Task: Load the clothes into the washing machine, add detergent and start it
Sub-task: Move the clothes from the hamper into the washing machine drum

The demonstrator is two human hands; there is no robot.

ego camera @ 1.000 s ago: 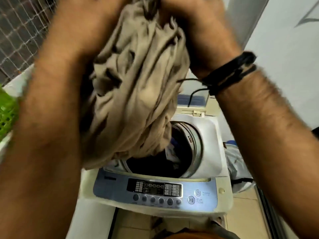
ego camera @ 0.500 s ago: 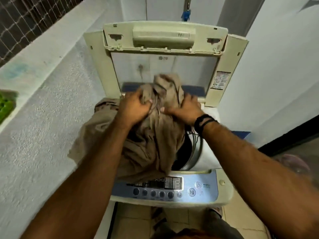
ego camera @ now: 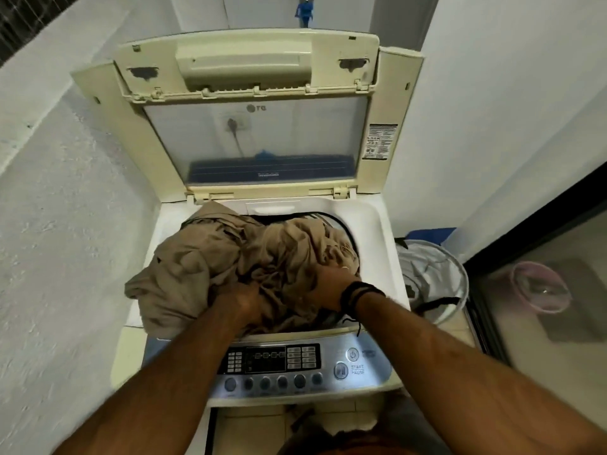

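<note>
A: What fills the middle of the frame?

B: A washing machine (ego camera: 371, 244) with a cream plastic top and rounded corners. Its lid (ego camera: 249, 103) stands folded upright at the top of the frame, and the lower panel of it is clear and glossy.

A: And the clothes?

B: A big tan cloth (ego camera: 210, 267), soft and deeply creased, lies bunched over the round drum opening in the centre. Its left part spills over the machine's left edge, so it is only partly in the drum.

A: The hands?

B: Both are sunk in the folds. The left hand (ego camera: 241, 302) sits low centre with its fingers curled into the fabric, gripping it. The right hand (ego camera: 330, 284) is just to its right, its fingers buried in the cloth and closed on it. A black corded wristband (ego camera: 358, 295) wraps that wrist.

A: What is below them?

B: A silvery-blue control panel (ego camera: 295, 366), smooth, with a dark rectangular display, a row of round buttons and a start/pause button at its right.

A: Anything beside the machine?

B: A round laundry basket (ego camera: 440, 284) with pale mesh walls at the right. Rough white plaster wall (ego camera: 65, 257) runs down the left side of the frame.
</note>
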